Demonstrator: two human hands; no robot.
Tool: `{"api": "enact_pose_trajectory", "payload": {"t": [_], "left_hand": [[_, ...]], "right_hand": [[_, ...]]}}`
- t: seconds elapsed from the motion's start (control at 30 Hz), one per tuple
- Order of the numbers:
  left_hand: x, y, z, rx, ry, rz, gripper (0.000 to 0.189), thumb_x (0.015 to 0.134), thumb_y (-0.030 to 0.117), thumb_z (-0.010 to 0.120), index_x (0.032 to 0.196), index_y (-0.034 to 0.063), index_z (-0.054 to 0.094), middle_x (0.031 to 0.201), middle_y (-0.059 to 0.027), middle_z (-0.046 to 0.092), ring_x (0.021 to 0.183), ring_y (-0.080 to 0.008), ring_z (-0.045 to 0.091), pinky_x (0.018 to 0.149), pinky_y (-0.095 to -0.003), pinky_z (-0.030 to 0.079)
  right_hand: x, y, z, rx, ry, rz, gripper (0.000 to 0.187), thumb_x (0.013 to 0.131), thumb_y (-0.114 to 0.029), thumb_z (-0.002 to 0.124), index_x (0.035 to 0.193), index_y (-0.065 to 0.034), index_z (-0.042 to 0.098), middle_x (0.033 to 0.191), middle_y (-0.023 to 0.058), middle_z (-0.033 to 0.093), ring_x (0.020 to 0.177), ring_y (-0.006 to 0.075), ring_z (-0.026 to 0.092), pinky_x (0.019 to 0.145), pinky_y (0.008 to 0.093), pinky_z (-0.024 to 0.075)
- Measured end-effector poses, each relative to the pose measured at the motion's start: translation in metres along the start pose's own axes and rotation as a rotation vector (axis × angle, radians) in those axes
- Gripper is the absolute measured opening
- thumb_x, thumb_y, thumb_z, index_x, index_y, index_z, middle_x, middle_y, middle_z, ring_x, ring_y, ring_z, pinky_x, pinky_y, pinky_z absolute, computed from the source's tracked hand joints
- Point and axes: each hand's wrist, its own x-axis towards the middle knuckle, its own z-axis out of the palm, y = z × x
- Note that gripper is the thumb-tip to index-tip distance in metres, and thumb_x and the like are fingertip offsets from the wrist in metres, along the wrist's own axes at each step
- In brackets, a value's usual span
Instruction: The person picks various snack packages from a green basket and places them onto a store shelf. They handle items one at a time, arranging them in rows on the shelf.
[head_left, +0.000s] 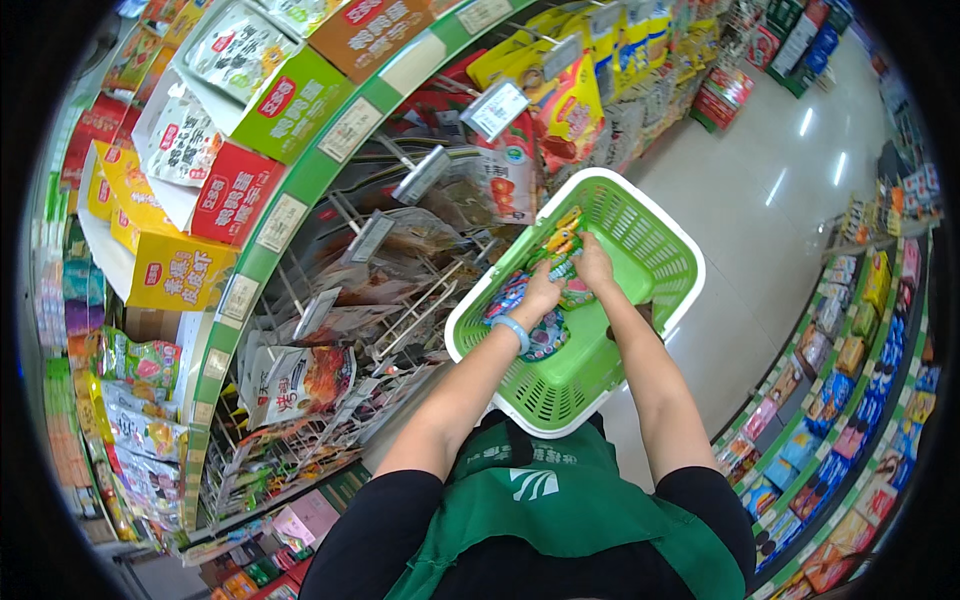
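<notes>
A green plastic shopping basket (600, 330) with a white rim is in front of my green apron. Both my hands reach down inside it. My left hand (541, 292), with a pale blue bangle at the wrist, is on the colourful snack packets at the basket's left side. My right hand (592, 262) grips the upper edge of a green snack packet (576, 291). A blue and purple packet (510, 294) lies left of my left hand, and a round-patterned packet (547, 337) lies below it. The left fingertips are partly hidden among the packets, so their grip is unclear.
On the left, a shelf with a green edge (300, 180) bears snack boxes (180, 270). Bagged snacks (300, 382) hang on metal hooks below it, close to the basket. Shelves of packaged snacks (832, 397) stand at the right, across a tiled aisle floor (735, 195).
</notes>
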Motion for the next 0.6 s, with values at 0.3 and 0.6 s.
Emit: {"api": "enact_pose_trajectory", "payload": {"t": [0.3,0.6], "left_hand": [[-0.015,-0.010,-0.004,-0.153,0.096,0.041,0.060,0.083,0.015,0.062,0.134,-0.0063,0.038,0.130,-0.0249,0.049,0.115,-0.0332,0.053,0.096,-0.0355,0.041],[-0.114,0.022,-0.075,-0.349,0.156,0.344,0.051,0.087,0.019,0.065,0.128,-0.0016,0.044,0.083,-0.0051,0.061,0.062,-0.0095,0.053,0.059,-0.0261,0.045]], "right_hand": [[-0.035,-0.016,-0.050,-0.063,0.059,-0.159,0.021,0.077,-0.021,0.069,0.089,-0.0041,0.063,0.076,0.0187,0.064,0.073,0.0374,0.062,0.065,0.0458,0.0468],[-0.147,-0.140,-0.183,0.668,0.110,-0.224,0.005,0.088,-0.004,0.059,0.087,0.0010,0.059,0.066,0.0028,0.059,0.054,0.0057,0.056,0.046,0.0216,0.0456]]}}
